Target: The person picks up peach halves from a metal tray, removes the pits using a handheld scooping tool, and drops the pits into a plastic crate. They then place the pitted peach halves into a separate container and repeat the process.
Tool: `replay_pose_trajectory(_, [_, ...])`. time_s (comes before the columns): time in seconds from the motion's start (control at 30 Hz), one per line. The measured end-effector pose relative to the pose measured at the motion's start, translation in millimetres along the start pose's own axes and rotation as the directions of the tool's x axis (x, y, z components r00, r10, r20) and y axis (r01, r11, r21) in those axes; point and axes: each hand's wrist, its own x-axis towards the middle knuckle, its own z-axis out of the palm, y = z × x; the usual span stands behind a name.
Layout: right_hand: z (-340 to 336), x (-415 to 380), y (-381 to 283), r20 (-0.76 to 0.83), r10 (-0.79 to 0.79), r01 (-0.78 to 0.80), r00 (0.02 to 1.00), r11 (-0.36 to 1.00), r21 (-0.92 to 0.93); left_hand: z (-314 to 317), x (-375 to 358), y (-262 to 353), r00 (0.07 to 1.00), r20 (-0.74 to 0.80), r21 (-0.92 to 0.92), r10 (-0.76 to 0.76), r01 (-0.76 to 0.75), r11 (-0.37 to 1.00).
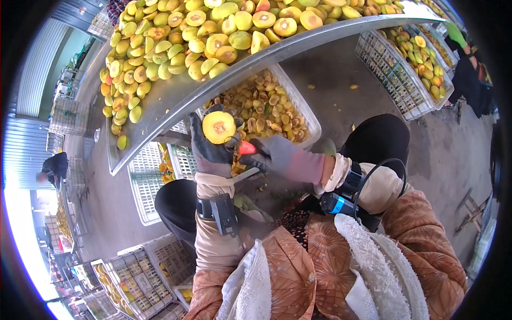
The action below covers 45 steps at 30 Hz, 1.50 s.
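Note:
My left hand (209, 148), in a dark-palmed glove, holds a halved yellow fruit (218, 127) with its cut face and brown centre turned up. Gloved as well, my right hand (272, 156) is closed round a red-handled tool (246, 148), whose thin dark curved end lies close to the fruit's lower right edge. Whether that end touches the fruit is hard to tell. Just beyond both hands runs the rim of a metal table (213, 92) heaped with halved fruit (195, 42). Under the rim, a white crate (310, 118) holds many small brownish-yellow pieces (266, 101).
A white crate of fruit (392, 80) stands at the upper right, near another person (469, 80). Left of my knees is a white crate (144, 181); more crates (133, 280) fill the lower left. Another person (55, 168) is at the far left.

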Motion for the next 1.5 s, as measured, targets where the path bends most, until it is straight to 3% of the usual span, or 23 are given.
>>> replay_pose_trajectory(0.03, [1,0,0,0.003,0.005,-0.005,1.000,1.000,0.002,4,-4,-1,0.975,0.035,0.457,0.221,-0.212,0.864])
replay_pose_trajectory(0.07, [2,-1,-1,-0.041,0.028,-0.028,0.999,1.000,-0.013,4,-9,-3,0.908,0.165,0.794,0.385,-0.354,0.494])
replay_pose_trajectory(0.1, [3,0,-1,-0.084,0.052,-0.054,0.995,0.998,-0.027,2,-6,-10,0.982,-0.074,0.207,0.173,-0.154,0.966])
replay_pose_trajectory(0.2, [7,4,12,-0.086,0.115,-0.120,0.990,0.991,-0.059,-33,-3,-43,0.961,-0.149,0.274,0.233,-0.186,0.944])
replay_pose_trajectory(0.23, [19,-9,15,-0.062,0.143,-0.146,0.988,0.988,-0.044,0,-26,-12,0.922,0.071,0.728,0.380,-0.308,0.612])
replay_pose_trajectory(0.37, [5,4,10,-0.148,0.101,-0.115,0.984,0.990,-0.084,1,-11,-3,0.881,0.240,0.869,0.407,-0.382,0.315])
replay_pose_trajectory(0.47, [5,7,8,-0.086,0.251,-0.251,0.964,0.968,0.008,9,-10,-1,0.930,0.195,0.844,0.313,-0.321,0.429])
replay_pose_trajectory(0.5, [4,6,7,-0.085,0.220,-0.220,0.972,0.975,0.007,5,-11,-4,0.842,0.302,0.874,0.447,-0.432,0.224])
replay_pose_trajectory(0.53, [5,5,6,-0.083,0.222,-0.222,0.972,0.975,0.008,4,-12,-8,0.843,0.300,0.874,0.446,-0.430,0.225])
replay_pose_trajectory(0.6, [6,5,4,-0.092,0.241,-0.241,0.966,0.970,0.005,7,-14,-12,0.921,0.096,0.711,0.378,-0.330,0.622])
replay_pose_trajectory(0.63, [8,5,5,-0.093,0.238,-0.239,0.967,0.971,0.002,11,-13,-12,0.919,0.097,0.710,0.382,-0.332,0.621])
replay_pose_trajectory(0.67, [13,4,7,-0.111,0.224,-0.220,0.968,0.974,0.051,15,-12,-11,0.980,-0.104,0.230,0.170,-0.142,0.963])
replay_pose_trajectory(0.7, [16,4,7,-0.129,0.213,-0.200,0.969,0.975,0.100,19,-12,-11,0.981,-0.149,-0.351,-0.126,0.067,0.934])
replay_pose_trajectory(0.8, [21,5,4,-0.101,0.205,-0.185,0.974,0.967,0.176,29,-14,-25,0.926,-0.378,-0.003,0.016,-0.019,1.000])
replay_pose_trajectory(0.93, [27,3,7,-0.170,0.168,-0.138,0.971,0.975,0.177,42,-14,-21,0.882,-0.472,-0.086,0.004,-0.050,0.995])
replay_pose_trajectory(1.0, [24,3,10,-0.052,0.133,-0.117,0.990,0.963,0.244,39,-20,-14,0.904,-0.397,-0.137,-0.155,0.109,0.985])
replay_pose_trajectory(1.07, [17,3,9,0.039,0.188,-0.192,0.981,0.962,0.193,37,-17,-19,0.911,-0.410,0.051,0.041,-0.021,0.998])
replay_pose_trajectory(1.2, [-1,4,-3,0.309,0.357,-0.421,0.881,0.891,0.171,4,-7,-34,0.887,-0.461,0.131,0.035,0.028,0.991])
replay_pose_trajectory(1.3, [0,2,-5,0.370,0.264,-0.420,0.891,0.788,0.450,-13,-7,-37,0.814,-0.035,0.889,0.580,-0.239,0.390])
replay_pose_trajectory(1.33, [8,0,1,0.371,0.264,-0.421,0.890,0.788,0.450,-1,-6,-27,0.814,-0.037,0.889,0.579,-0.238,0.391])
replay_pose_trajectory(1.4, [23,-2,4,-0.066,0.200,-0.164,0.978,0.920,0.355,23,-4,-5,0.935,-0.339,0.363,0.106,0.026,0.931])
replay_pose_trajectory(1.43, [15,1,-2,-0.069,0.198,-0.162,0.978,0.922,0.351,18,-1,1,0.985,-0.172,0.226,0.023,0.017,0.974])
replay_pose_trajectory(1.5, [-7,9,-18,0.385,0.414,-0.549,0.825,0.426,0.719,19,-1,-4,0.987,-0.159,0.049,0.027,-0.019,0.999])
